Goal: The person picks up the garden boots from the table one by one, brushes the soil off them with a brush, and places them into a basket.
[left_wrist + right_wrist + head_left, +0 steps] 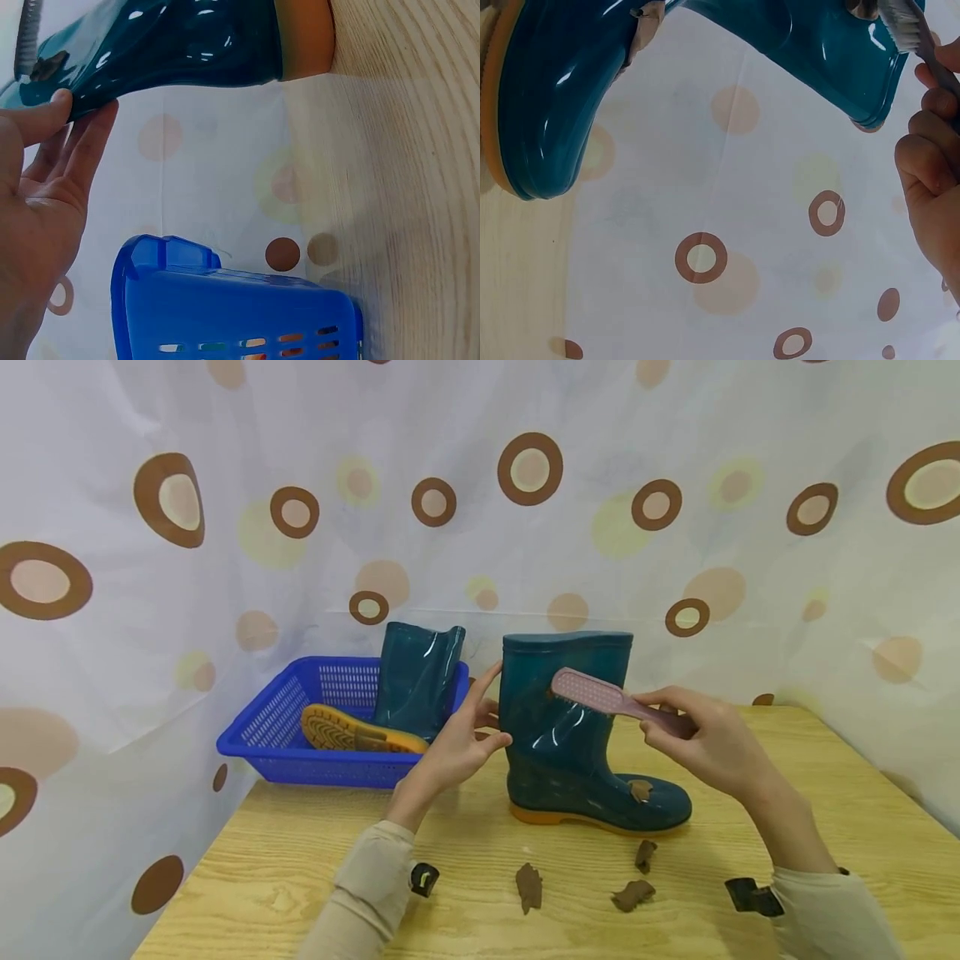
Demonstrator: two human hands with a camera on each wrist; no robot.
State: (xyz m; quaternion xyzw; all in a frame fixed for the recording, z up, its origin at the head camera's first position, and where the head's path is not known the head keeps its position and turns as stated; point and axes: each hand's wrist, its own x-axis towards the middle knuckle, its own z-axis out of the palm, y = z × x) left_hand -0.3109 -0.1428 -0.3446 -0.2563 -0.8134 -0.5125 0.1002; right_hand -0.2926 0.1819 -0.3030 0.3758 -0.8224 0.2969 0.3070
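Note:
A dark green rain boot [558, 752] with an orange sole stands upright on the table, toe to the right. My left hand [457, 747] holds the back of its shaft, thumb on the near side and fingers along the rear edge. In my right hand [708, 735] is the handle of a pinkish-purple scrub brush [588, 690]. The brush's white bristles [901, 26] meet the upper shaft, beside a brown patch [49, 66] of mud-like stuff. Another brown piece [641, 790] clings above the boot's toe.
At the left, a blue plastic basket [315, 768] contains a second green boot [412, 681], its yellow-orange sole [352, 732] tipped toward me. Several brown scraps [528, 887] lie on the wooden table [465, 910] in front. A dotted white curtain [480, 560] hangs behind.

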